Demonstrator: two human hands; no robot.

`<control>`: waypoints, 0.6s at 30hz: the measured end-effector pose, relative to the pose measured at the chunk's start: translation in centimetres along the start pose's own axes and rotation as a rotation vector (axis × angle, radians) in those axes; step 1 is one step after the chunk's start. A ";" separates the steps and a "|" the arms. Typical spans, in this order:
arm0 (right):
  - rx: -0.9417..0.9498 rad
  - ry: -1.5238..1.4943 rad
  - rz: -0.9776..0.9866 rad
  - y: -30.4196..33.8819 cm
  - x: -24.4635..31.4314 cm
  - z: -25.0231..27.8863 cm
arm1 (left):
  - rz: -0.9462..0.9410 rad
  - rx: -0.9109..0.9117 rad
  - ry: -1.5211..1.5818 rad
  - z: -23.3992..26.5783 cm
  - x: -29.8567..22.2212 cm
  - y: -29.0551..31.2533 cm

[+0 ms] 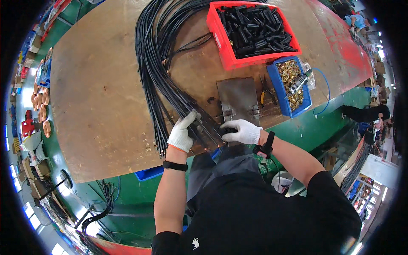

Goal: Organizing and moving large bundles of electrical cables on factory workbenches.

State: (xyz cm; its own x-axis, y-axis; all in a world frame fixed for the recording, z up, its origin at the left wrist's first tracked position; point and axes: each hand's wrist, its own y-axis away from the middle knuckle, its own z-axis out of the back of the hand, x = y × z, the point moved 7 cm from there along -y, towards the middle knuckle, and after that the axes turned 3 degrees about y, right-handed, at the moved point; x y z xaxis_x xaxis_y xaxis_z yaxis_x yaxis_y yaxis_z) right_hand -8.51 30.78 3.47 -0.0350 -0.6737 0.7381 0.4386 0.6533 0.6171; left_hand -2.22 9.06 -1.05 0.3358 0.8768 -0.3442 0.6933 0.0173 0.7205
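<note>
A thick bundle of black cables [148, 68] runs down the table toward me, and several ends show bare copper. My left hand [180, 134], in a white glove, is closed around black cable near these ends, its thumb on top. To its right, my right hand [243, 131], also gloved, pinches a small black piece [228, 130] beside the cable ends. Its fingers partly cover that piece, which looks like one of the black tubular sleeves [255, 32] in the red bin. A dark metal plate [238, 95] lies just beyond my right hand.
The red bin [229, 63] stands at the far right. Nearer is a blue bin [281, 95] of small brass-coloured parts, with a metal air tool [299, 83] and blue hose on it. Yellow-handled pliers [262, 97] lie beside the plate. The table's front edge [102, 174] curves before me.
</note>
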 end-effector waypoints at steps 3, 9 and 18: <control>0.089 -0.059 0.036 1.2 0.3 -1.1 | -0.015 -0.029 -0.043 -0.1 0.5 -1.0; 0.078 0.045 0.006 3.0 -1.5 -0.8 | -0.101 -0.056 -0.072 -0.6 1.0 -1.8; 0.068 -0.055 -0.053 4.8 -3.6 -0.6 | -0.142 -0.025 -0.028 -0.3 1.9 -3.2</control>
State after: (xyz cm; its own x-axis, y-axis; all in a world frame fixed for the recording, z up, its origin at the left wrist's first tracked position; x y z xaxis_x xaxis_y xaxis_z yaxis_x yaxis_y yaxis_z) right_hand -5.76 36.12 3.64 -0.1067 -0.6894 0.7165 0.3728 0.6403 0.6716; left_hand -3.97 10.78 -3.83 0.2533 0.8508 -0.4604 0.7193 0.1525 0.6777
